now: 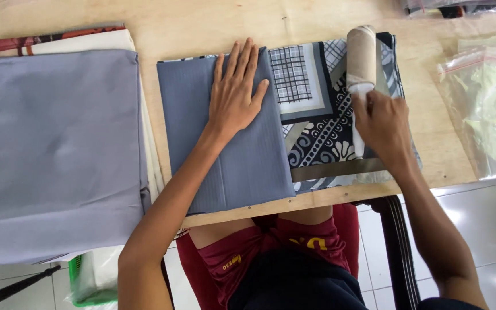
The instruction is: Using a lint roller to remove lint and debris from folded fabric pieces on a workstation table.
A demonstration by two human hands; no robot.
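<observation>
Folded grey cloth (225, 155) on wooden desk (202, 23), overlapping patterned black-and-white fabric (322, 132) to its right | left hand (235, 95) flat, fingers spread on grey cloth | right hand (383, 126) clenched around lint roller (361, 63) over patterned fabric | clear bags (483, 103) of greenish material far right of cloth | grey stack (58, 155) left.

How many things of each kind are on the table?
Plain grey folded cloths: 2 (big one at the left, one under the left hand)
Patterned cloth: 1
Lint roller, held by the right hand: 1
Clear plastic bags: at least 1
Total: 5
</observation>
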